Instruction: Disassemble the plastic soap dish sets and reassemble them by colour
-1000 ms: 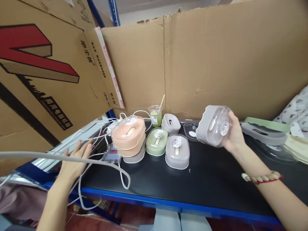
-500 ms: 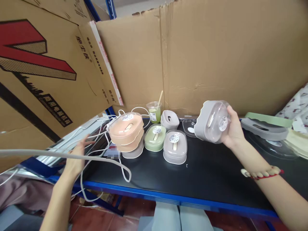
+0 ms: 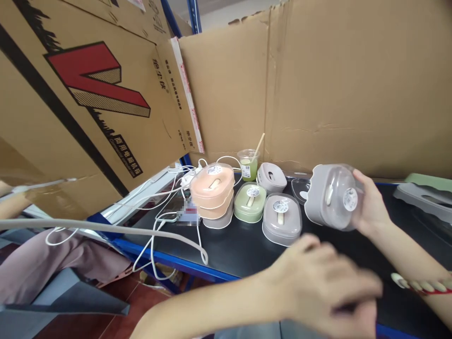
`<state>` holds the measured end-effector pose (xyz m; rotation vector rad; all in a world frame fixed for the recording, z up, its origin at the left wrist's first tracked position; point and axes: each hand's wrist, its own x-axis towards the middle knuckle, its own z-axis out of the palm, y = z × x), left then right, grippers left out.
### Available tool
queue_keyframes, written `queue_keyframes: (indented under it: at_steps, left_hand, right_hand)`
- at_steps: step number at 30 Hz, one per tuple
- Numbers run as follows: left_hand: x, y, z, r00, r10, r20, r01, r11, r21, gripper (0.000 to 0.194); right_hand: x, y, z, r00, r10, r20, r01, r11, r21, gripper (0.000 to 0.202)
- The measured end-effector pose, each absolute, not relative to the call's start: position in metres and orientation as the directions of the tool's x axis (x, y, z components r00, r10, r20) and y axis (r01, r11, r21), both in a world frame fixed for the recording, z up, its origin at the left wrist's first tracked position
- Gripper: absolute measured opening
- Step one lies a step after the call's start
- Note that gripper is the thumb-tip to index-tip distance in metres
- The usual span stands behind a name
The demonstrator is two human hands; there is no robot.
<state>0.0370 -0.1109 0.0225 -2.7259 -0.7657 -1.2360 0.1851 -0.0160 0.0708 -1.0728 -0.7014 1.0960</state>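
Note:
My right hand (image 3: 374, 207) grips a grey plastic box with a clear domed lid (image 3: 326, 197), holding it tilted on its side above the table, with the lid and its round sticker turned toward the hand. My left hand (image 3: 325, 282) is over the table's front edge, below that box and apart from it. Motion smears its fingers, so its grip is unclear. Nearest to it stands another grey lidded box (image 3: 281, 226). A green lidded box (image 3: 250, 209) is just left of that. Further left is a stack of peach boxes (image 3: 212, 188) on a grey one.
Behind the boxes are a cup of green drink (image 3: 249, 172) with a straw and a grey slotted part (image 3: 271, 175). White cables (image 3: 169, 230) cross the left side. More grey parts (image 3: 420, 193) lie at right. Cardboard (image 3: 353, 94) walls the back. Another person's knee (image 3: 70, 254) is at left.
My left hand has swung from the cables at far left to the front right, under the held box. My right hand still holds the grey box. The view has turned left.

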Motion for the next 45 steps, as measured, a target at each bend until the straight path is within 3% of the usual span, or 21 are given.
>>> queue_keyframes:
  at_steps: [2,4,5,7,9,18,24,27,29,31,34,38,42,45]
  left_hand:
    - [0.058,-0.081,0.043,0.339,0.664,0.667,0.457,-0.735,0.500,0.052]
    - [0.069,-0.053,0.059,0.160,0.836,0.526,0.393,-0.542,0.742,0.083]
    - [0.072,-0.041,0.063,0.137,0.885,0.445,0.333,-0.464,0.821,0.089]
    - [0.074,-0.026,0.064,0.160,0.933,0.321,0.190,-0.348,0.918,0.082]
    - [0.071,-0.020,0.057,0.174,0.942,0.287,0.080,-0.304,0.949,0.066]
    - [0.069,-0.034,0.038,0.056,0.931,0.360,-0.136,-0.350,0.927,0.047]
    - [0.070,-0.031,0.035,0.066,0.946,0.318,-0.153,-0.306,0.940,0.039]
    - [0.057,-0.017,0.042,0.194,0.945,0.265,0.060,-0.281,0.958,0.038]
    - [0.045,-0.005,0.046,0.312,0.913,0.262,0.289,-0.354,0.889,0.048]
    - [0.037,0.006,0.047,0.418,0.865,0.278,0.511,-0.477,0.715,0.042]
    - [0.034,0.010,0.043,0.481,0.864,0.149,0.739,-0.491,0.462,0.048]
    - [0.043,-0.004,0.043,0.404,0.913,-0.056,0.872,-0.366,0.326,0.055]
    - [0.047,-0.015,0.047,0.367,0.925,-0.097,0.904,-0.330,0.271,0.056]
    - [0.047,-0.016,0.049,0.389,0.917,-0.091,0.888,-0.347,0.301,0.056]
  right_hand:
    - [0.182,-0.016,0.068,0.361,0.930,-0.071,-0.358,0.068,-0.931,0.026]
    - [0.180,-0.016,0.065,0.381,0.925,-0.011,-0.319,0.120,-0.940,0.033]
    - [0.179,-0.016,0.062,0.389,0.920,0.050,-0.283,0.171,-0.944,0.036]
    - [0.179,-0.015,0.056,0.409,0.902,0.139,-0.228,0.249,-0.941,0.039]
    - [0.180,-0.015,0.051,0.437,0.881,0.184,-0.198,0.293,-0.935,0.039]
    - [0.187,-0.025,0.055,0.353,0.889,0.292,-0.058,0.332,-0.941,0.050]
    - [0.194,-0.020,0.051,0.235,0.945,0.229,-0.036,0.244,-0.969,0.051]
    - [0.205,-0.009,0.049,0.164,0.983,0.087,-0.102,0.105,-0.989,0.047]
    - [0.217,-0.001,0.049,0.120,0.992,-0.047,-0.111,-0.034,-0.993,0.043]
    - [0.229,0.006,0.047,0.087,0.988,-0.127,-0.047,-0.123,-0.991,0.033]
    - [0.241,0.010,0.041,0.059,0.984,-0.166,0.136,-0.173,-0.975,0.022]
    - [0.237,0.010,0.028,-0.014,0.985,-0.173,0.290,-0.162,-0.943,0.028]
    - [0.229,0.011,0.018,0.077,0.996,-0.043,0.466,-0.074,-0.882,0.032]
    - [0.228,0.010,0.019,0.150,0.986,0.079,0.636,-0.035,-0.771,0.033]
